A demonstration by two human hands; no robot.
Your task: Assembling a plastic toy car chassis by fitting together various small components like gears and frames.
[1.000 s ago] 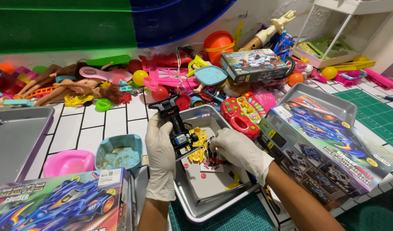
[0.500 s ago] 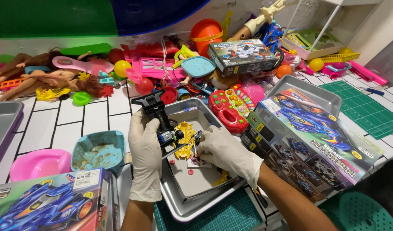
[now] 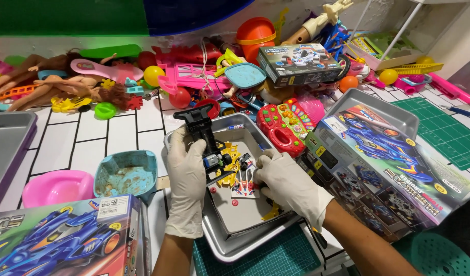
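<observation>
Over the metal tray [image 3: 220, 244], the left hand [image 3: 186, 179] grips a black toy-car chassis [image 3: 203, 134]; right hand [image 3: 288, 184] closed on small parts [image 3: 244, 162].

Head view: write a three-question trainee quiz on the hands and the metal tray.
1. True or false: the left hand holds the black car chassis above the metal tray.
2. Which item lies left of that tray? A) teal bowl B) red bucket C) green mat
3. Fill in: both hands wear white ____.

Key: 1 true. 2 A. 3 gloves; the right hand reaches into the tray, its grip hidden.
</observation>
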